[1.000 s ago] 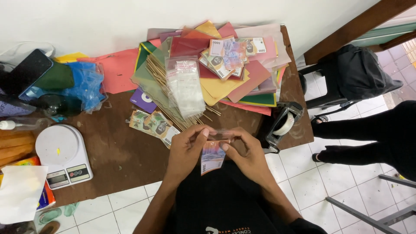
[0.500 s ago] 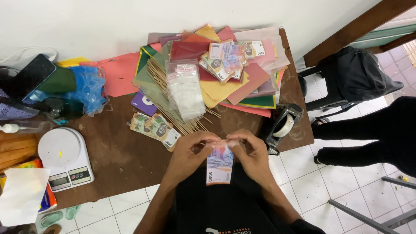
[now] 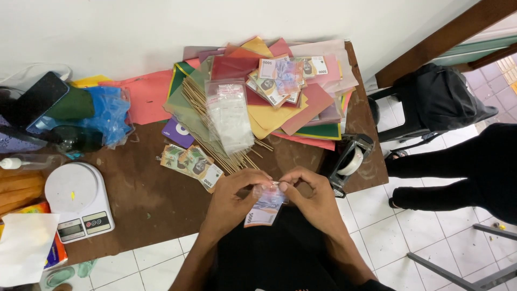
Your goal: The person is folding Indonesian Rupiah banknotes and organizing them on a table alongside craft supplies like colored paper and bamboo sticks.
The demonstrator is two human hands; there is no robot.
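Both my hands meet just past the front edge of the brown table (image 3: 145, 199). My left hand (image 3: 231, 202) and my right hand (image 3: 315, 202) pinch the top of a small clear plastic sleeve holding a banknote (image 3: 265, 207), which hangs down between them. Beyond my left hand a fan of several banknotes (image 3: 191, 164) lies on the table. A stack of clear plastic sleeves (image 3: 229, 116) rests on thin wooden sticks (image 3: 215, 137). More banknotes (image 3: 285, 75) lie on a pile of coloured paper sheets (image 3: 301, 113).
A white kitchen scale (image 3: 75, 202) stands at the left, a tape dispenser (image 3: 350, 161) at the table's right edge. A blue plastic bag (image 3: 107, 113) and a dark phone (image 3: 37, 99) are far left. A black bag on a chair (image 3: 436, 99) and a person's dark-clothed legs (image 3: 474, 172) are right.
The banknote in its sleeve hung lower and flatter half a second ago; now my fingers have drawn together at its top and it sits bunched and tilted.
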